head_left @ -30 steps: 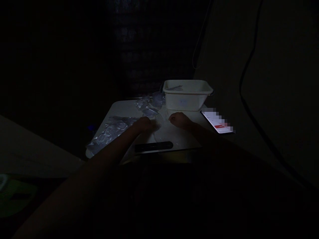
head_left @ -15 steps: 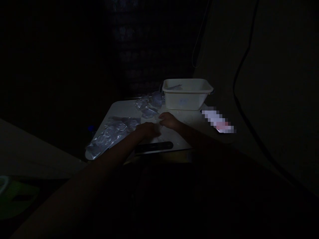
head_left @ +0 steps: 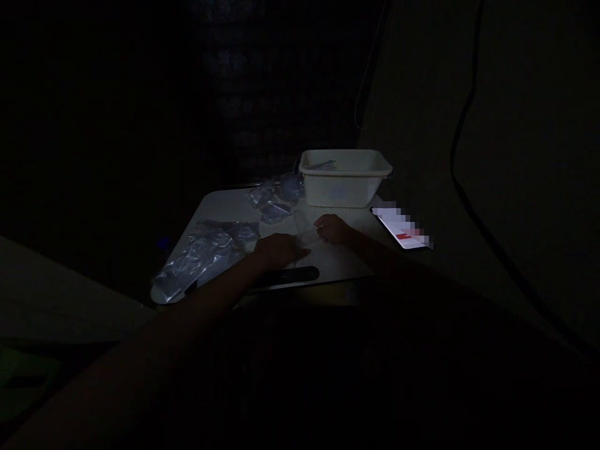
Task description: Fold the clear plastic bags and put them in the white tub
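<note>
Drawing right hand (head_left: 334, 229) away from left hand (head_left: 280, 249) versus half a second ago, exposing clear, thin plastic piece (head_left: 305, 234) between both, over white rectangular desk (head_left: 344, 262). Can't tell either hand's fingers: clamped or apart, too dark. Likely mid-handling, not set aside yet.

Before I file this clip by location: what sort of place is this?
Probably a dim indoor corner, perhaps at home: a white round-cornered table bears crinkled clear plastic packaging and a cream rectangular plastic tub.

No lettering can be read anywhere.
</note>
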A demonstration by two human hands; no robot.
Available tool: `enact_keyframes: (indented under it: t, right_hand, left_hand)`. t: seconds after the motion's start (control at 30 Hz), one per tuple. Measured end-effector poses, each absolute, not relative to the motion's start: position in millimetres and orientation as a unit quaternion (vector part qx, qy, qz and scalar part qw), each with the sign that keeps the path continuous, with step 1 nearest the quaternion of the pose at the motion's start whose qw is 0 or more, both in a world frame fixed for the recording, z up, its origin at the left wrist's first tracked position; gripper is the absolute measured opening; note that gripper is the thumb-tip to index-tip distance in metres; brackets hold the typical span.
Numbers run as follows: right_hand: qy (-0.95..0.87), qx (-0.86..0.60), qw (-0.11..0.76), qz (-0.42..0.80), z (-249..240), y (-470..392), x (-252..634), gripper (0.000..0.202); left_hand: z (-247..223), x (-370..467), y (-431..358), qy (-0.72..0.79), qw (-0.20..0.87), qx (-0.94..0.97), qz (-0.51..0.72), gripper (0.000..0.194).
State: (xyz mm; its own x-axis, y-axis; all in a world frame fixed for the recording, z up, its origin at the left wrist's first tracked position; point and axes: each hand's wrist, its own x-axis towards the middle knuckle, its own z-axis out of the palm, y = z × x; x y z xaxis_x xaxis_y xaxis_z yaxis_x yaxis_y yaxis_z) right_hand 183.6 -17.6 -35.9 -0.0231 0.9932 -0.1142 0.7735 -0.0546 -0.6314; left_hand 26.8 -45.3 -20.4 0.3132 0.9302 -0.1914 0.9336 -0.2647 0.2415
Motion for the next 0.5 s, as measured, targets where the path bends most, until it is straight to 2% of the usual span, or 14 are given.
enact_keyframes:
  t: [0.13,0.33,0.4,0.5]
  right_hand:
    - [-0.705,-0.66,0.199,0.168,-43.4,-14.0,191.4,0.029]
    - [-0.74,-0.644,0.17,0.089,-50.0,-12.0,196.6,0.034]
    - [-0.742,-0.645,0.162,0.084,-51.9,-11.8,196.9,0.035]
    - [-0.744,-0.644,0.159,0.08,-54.9,-10.8,197.0,0.036]
  left_hand:
    - [-11.7,35.3,-58.3,0.589,0.144,0.795,-0.02,0.041]
    - [-1.0,24.5,-52.1,0.484,0.345,0.799,-0.083,0.029]
    - [-4.3,19.4,-47.0,0.478,0.307,0.821,-0.052,0.031]
    - [-16.4,15.6,-45.1,0.452,0.142,0.88,0.038,0.038]
